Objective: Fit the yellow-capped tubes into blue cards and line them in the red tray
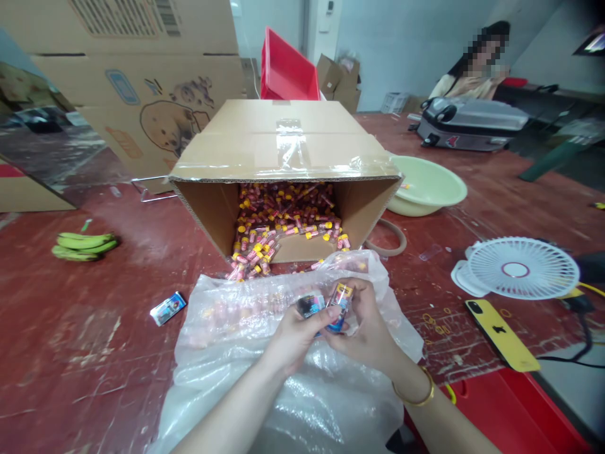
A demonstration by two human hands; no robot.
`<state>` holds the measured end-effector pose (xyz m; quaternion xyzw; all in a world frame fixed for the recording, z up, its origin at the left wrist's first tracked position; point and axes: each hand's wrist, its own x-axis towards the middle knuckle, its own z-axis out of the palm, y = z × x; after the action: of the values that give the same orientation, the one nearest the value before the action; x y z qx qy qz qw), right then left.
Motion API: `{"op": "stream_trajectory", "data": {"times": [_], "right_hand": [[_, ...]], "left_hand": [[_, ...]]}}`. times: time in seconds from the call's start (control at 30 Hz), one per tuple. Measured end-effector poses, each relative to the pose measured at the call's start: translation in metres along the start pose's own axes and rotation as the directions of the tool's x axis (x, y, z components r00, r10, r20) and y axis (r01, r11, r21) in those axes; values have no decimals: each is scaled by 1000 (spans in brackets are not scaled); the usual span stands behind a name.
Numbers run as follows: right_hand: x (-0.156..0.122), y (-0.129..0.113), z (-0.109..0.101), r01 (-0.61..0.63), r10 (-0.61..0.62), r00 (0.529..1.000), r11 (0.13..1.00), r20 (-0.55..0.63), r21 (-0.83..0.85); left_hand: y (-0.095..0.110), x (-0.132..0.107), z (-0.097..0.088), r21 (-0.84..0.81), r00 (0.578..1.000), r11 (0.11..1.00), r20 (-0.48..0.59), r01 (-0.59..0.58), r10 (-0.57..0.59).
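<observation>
My left hand (293, 334) is closed on a small printed packet (310, 305), dark with blue and pink. Against it, my right hand (366, 325) grips a small clear tube (342, 299) with yellow near its top and blue lower down. My fingers cover part of both, so where they touch is hard to make out. Both hands are above a translucent plastic sheet (227, 384). Behind them, an open cardboard box (203, 227) lies on its side, with many small pink tubes with yellow caps (288, 208) in it, some spilling out at its mouth.
Left lie green bananas (85, 244) and a blue printed packet (168, 308). Right are a pale green basin (430, 183), a tape roll (390, 238), a white fan (520, 268), a yellow phone (501, 334) and a red bin (510, 410). A person (472, 69) sits behind a grey suitcase (472, 123).
</observation>
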<state>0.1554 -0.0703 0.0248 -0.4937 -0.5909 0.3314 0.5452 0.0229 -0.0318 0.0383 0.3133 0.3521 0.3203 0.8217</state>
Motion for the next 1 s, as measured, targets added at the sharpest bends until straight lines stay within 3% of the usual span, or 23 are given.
{"op": "stream_trajectory", "data": {"times": [0.37, 0.53, 0.67, 0.73, 0.77, 0.83, 0.9, 1.0], "right_hand": [[-6, 3, -4, -17, 17, 1000, 1000, -2, -14], [-3, -3, -14, -108, 106, 994, 977, 23, 182], [-15, -1, -44, -202, 277, 947, 907, -161, 371], [-43, 9, -80, -244, 373, 863, 898, -340, 367], [-66, 15, -104, -302, 424, 790, 898, -443, 320], [-133, 25, -155, -484, 498, 585, 848, -640, 217], [-219, 27, -195, -659, 522, 361, 729, -772, 184], [-343, 20, -217, -820, 526, 77, 517, -847, 247]], "left_hand": [[0, -2, 5, -19, 1000, 1000, -27, -11, 10], [-4, -2, 4, 111, 998, 993, -43, -36, 41], [-6, -6, 10, 227, 998, 972, -40, 53, -45], [-6, -7, 11, 246, 990, 960, -72, 135, -121], [-5, -6, 11, 250, 984, 953, -93, 169, -151], [-2, -1, 9, 265, 977, 950, -174, 166, -123], [0, 6, 6, 323, 968, 930, -231, 174, -101], [4, 9, 5, 448, 985, 883, -158, 140, -76]]}}
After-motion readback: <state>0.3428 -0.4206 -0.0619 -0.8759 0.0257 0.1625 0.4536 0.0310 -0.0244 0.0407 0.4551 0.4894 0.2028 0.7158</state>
